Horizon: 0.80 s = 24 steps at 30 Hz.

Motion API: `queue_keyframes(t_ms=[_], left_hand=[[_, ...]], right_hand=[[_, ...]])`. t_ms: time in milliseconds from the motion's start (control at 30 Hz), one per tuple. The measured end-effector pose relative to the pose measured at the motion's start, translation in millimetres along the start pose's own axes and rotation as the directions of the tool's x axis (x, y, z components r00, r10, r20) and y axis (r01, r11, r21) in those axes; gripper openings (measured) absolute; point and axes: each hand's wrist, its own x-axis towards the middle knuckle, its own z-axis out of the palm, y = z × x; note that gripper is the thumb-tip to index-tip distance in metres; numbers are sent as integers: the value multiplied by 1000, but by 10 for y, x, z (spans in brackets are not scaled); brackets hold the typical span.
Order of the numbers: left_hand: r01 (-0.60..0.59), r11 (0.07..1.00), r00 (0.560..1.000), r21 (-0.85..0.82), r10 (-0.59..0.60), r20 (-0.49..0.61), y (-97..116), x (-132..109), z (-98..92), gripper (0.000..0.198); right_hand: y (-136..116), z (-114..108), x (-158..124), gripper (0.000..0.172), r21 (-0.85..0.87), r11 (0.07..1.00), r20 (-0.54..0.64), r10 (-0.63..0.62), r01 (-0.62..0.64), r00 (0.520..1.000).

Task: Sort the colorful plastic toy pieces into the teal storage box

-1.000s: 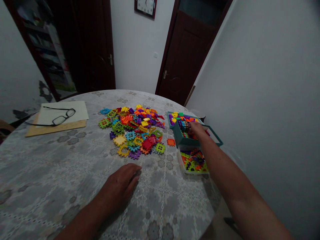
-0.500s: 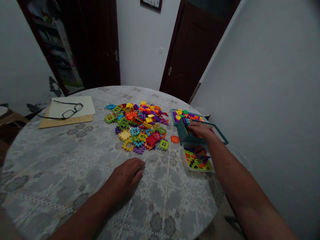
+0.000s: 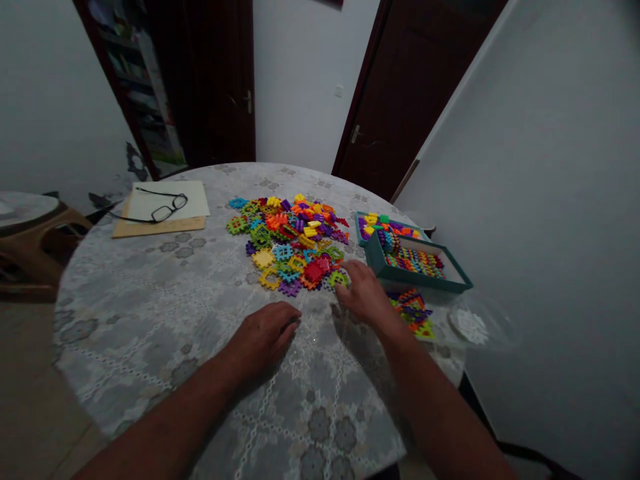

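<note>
A heap of colourful interlocking plastic tiles lies at the middle of the table. My right hand hovers at the heap's right edge, thumb and fingers apart, beside a lime-green window tile. The spot under its palm is hidden. My left hand rests on the tablecloth in front of the heap, fingers loosely bent and thumb a little apart, with nothing visible in it. Behind my right forearm, a teal box holds rows of small coloured pieces. A heap of flat coloured pieces is partly covered by that forearm.
Beyond the teal box is a shallow tray of chunky blocks. A clear plastic container stands by the wall at right. Eyeglasses lie on paper at the far left. A stool stands left of the table.
My right hand has come out of the teal box and moved left to the heap's edge, now covering where a loose orange tile lay. My left hand stays on the tablecloth. The view has shifted.
</note>
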Motion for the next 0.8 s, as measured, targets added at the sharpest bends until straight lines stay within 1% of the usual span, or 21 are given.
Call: queue_keyframes(t_ms=[67, 133, 200, 267, 333, 367, 433, 500, 567, 667, 800], left_hand=[[1, 1000, 1000, -1, -1, -4, 11, 12, -5, 26], [-2, 1000, 1000, 5, 2, -8, 14, 17, -7, 26], [-4, 1000, 1000, 12, 4, -7, 14, 16, -6, 26], [-7, 1000, 1000, 13, 7, -6, 11, 12, -4, 25], [-9, 1000, 1000, 5, 9, -17, 7, 8, 1, 24], [-9, 1000, 1000, -1, 9, -28, 3, 6, 5, 24], [-7, 1000, 999, -14, 6, -54, -10, 5, 18, 23], [-1, 1000, 996, -26, -1, -84, -28, 7, 33, 24], [16, 999, 993, -33, -20, -115, -44, 13, 45, 26], [52, 998, 987, -40, -58, -147, -50, 22, 48, 30], [89, 994, 986, -58, -96, -139, -41, 28, 42, 35]], right_hand=[[-133, 261, -25, 66, -58, 996, -14, 65, -66, 998], [-183, 424, -7, 72, -78, 987, 16, 145, -144, 989], [-188, 484, 0, 68, -78, 984, 70, 165, -160, 984], [-182, 474, -35, 60, -73, 989, 98, 132, -125, 986], [-183, 434, -109, 52, -50, 996, 92, 73, -69, 993], [-188, 412, -150, 48, -16, 1000, 91, 28, -27, 995], [-203, 376, -217, 42, 114, 990, 101, -89, 77, 991], [-221, 358, -248, 37, 281, 946, 106, -199, 162, 974], [-238, 354, -247, 33, 416, 890, 102, -248, 186, 963], [-257, 359, -230, 27, 555, 824, 126, -222, 117, 967], [-271, 368, -229, 23, 669, 743, 193, -143, -24, 971]])
